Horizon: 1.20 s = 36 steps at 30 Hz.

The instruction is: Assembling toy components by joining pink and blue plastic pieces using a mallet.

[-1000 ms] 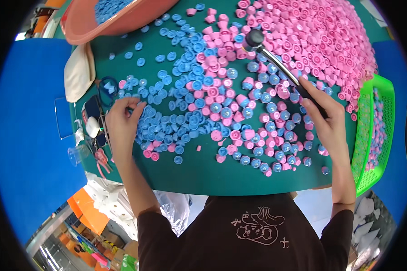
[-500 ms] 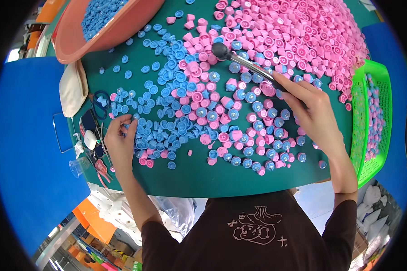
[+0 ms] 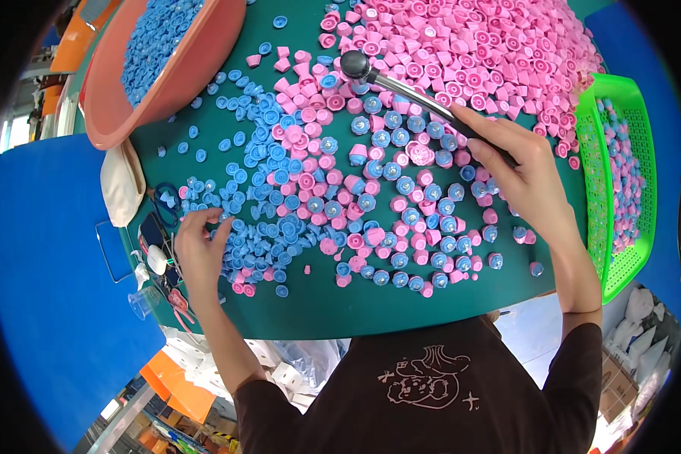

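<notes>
My right hand [image 3: 528, 170] is wrapped round the dark grip of a small hammer [image 3: 408, 91] with a silver shaft and a round black head. The hammer is raised over blue-topped pink pieces [image 3: 405, 185], which are cup-shaped and stand in loose rows. At the left, my left hand [image 3: 199, 246] is bent over a heap of small blue caps [image 3: 261, 242]. Its thumb and forefinger pinch a blue cap, mostly hidden by the fingertips. Loose pink cups [image 3: 306, 181] lie mixed with blue caps between the hands.
A large pile of pink cups [image 3: 477, 45] covers the far right of the green table [image 3: 340, 310]. A salmon basin [image 3: 197, 60] holds blue caps at far left. At right stands a green basket [image 3: 594, 189] of assembled pieces. Scissors [image 3: 164, 200] and a clear cup [image 3: 142, 303] lie left.
My view has shifted, moving the whole table in the picture. The hammer in my right hand has moved slightly farther away across the pieces. My left hand stays at the blue caps.
</notes>
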### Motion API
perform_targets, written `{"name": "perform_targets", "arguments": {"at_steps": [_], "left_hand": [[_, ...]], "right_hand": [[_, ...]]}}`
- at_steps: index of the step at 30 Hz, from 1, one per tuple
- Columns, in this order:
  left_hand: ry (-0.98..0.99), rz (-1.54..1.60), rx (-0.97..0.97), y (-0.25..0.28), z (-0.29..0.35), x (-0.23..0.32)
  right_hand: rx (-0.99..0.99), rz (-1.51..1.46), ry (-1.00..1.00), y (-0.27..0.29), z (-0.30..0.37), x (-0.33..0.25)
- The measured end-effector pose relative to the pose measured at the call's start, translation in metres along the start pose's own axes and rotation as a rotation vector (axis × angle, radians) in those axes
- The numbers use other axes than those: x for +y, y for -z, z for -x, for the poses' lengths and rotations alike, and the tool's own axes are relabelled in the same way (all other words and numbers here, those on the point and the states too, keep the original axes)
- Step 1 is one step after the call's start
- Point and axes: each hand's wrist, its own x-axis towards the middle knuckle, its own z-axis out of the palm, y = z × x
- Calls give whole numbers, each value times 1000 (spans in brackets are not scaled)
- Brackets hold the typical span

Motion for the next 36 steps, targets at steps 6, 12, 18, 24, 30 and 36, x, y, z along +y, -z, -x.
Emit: {"name": "perform_targets", "arguments": {"at_steps": [6,12,18,24,30,36], "left_hand": [[-181,162,223,8,-45,53],[-621,209,161,-47,-95,128],[-649,211,65,-65,-110,136],[-655,188,84,-71,-112,135],[-590,198,60,-54,-107,129],[-430,211,82,-38,-116,111]], "right_hand": [[20,-66,-49,3,3,4],[-5,-61,-9,3,4,7],[-48,-89,-54,5,8,13],[-69,-63,-37,1,6,11],[-51,-33,35,-5,1,-3],[-101,115,105,-24,-10,4]]}}
